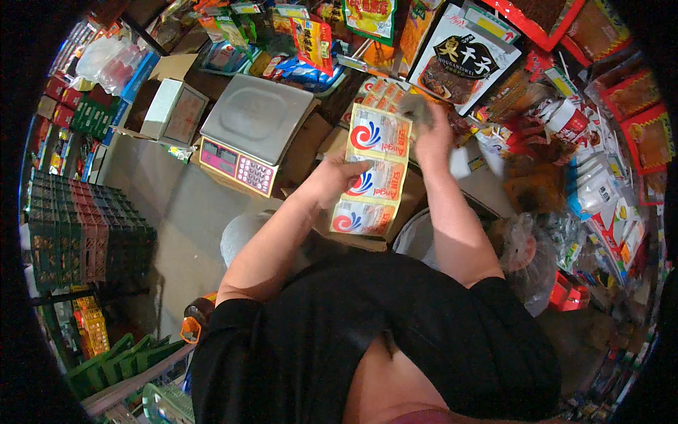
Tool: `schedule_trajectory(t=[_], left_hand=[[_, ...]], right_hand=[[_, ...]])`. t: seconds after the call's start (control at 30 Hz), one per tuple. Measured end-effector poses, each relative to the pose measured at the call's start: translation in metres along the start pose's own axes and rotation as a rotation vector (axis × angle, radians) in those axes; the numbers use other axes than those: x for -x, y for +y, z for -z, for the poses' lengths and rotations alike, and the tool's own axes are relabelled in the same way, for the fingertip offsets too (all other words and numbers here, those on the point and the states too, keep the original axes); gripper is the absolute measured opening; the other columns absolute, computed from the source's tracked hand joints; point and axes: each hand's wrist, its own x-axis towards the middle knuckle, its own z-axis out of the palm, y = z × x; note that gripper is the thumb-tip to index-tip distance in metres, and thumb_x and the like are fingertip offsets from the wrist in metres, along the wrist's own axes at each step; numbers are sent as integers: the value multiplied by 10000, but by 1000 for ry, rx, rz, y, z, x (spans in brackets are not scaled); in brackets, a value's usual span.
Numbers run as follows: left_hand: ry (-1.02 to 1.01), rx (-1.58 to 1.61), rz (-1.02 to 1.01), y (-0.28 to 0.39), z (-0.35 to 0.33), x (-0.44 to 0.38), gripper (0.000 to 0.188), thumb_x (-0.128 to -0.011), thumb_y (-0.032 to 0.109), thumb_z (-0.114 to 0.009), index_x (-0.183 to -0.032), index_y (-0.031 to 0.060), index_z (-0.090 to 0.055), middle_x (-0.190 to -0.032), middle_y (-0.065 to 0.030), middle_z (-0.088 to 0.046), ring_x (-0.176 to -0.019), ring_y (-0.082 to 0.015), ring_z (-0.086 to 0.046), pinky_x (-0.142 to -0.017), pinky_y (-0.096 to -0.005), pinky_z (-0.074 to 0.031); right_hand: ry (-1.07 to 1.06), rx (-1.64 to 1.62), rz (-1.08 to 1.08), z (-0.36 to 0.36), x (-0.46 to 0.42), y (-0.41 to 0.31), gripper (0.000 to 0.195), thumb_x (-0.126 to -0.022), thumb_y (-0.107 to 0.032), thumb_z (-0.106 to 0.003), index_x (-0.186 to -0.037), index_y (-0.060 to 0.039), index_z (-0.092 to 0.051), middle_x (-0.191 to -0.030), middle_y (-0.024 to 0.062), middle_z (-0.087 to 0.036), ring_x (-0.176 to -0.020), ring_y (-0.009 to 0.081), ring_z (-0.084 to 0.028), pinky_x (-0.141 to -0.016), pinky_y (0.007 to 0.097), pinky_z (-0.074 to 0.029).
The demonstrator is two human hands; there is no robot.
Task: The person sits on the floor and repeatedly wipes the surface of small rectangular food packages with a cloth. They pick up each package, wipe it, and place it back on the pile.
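A joined strip of Angel sachets (377, 175) hangs in front of me, white with red and blue swirls and pale yellow borders. My left hand (336, 177) grips its left side, the thumb lying across the middle sachet. Beside the strip's upper right corner is my right hand (434, 132), blurred, with its fingers around a dark grey object (417, 110). Blur hides what that object is; it may be a cloth. More joined sachets (382, 94), orange and white, lie just beyond the strip's top end. Under the strip is an open cardboard box (365, 242).
A digital scale (257, 114) with a steel plate rests on cardboard to the left. Behind it stands an opened carton (177, 114). Hanging snack packets (461, 58) crowd the far side. Stacked plastic crates (87, 228) stand at far left, and bagged goods (593, 180) fill the right.
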Motion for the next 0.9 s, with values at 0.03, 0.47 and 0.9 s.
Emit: schedule_trajectory(t=[0.03,0.47,0.9], left_hand=[[6,64,-27,3,0,-1,421,-936,6,-566,-1339,72,-468,-1213,-103,-633,-1038,-220,-657,-890,-388,-556],[193,68,-188,-4,17,-10,325,-940,203,-482,-1230,80,-560,-1049,-36,-646,-886,-138,-614,-714,-285,-497],[-51,665,-221,23,10,3,402,-921,357,-541,-1193,69,-603,-1146,-88,-651,-1090,-263,-589,-998,-458,-426]], right_hand=[[105,-173,-174,6,-5,-2,378,-904,13,-541,-1279,-31,-533,-1272,120,-573,-1146,231,-543,-1010,336,-396],[-468,217,600,-28,74,-41,656,-722,-9,-640,-1350,-167,-539,-1262,153,-522,-1180,379,-474,-1033,494,-350],[-485,170,774,-17,52,-49,423,-706,-10,-616,-1102,-141,-683,-1138,113,-627,-1121,325,-543,-979,469,-405]])
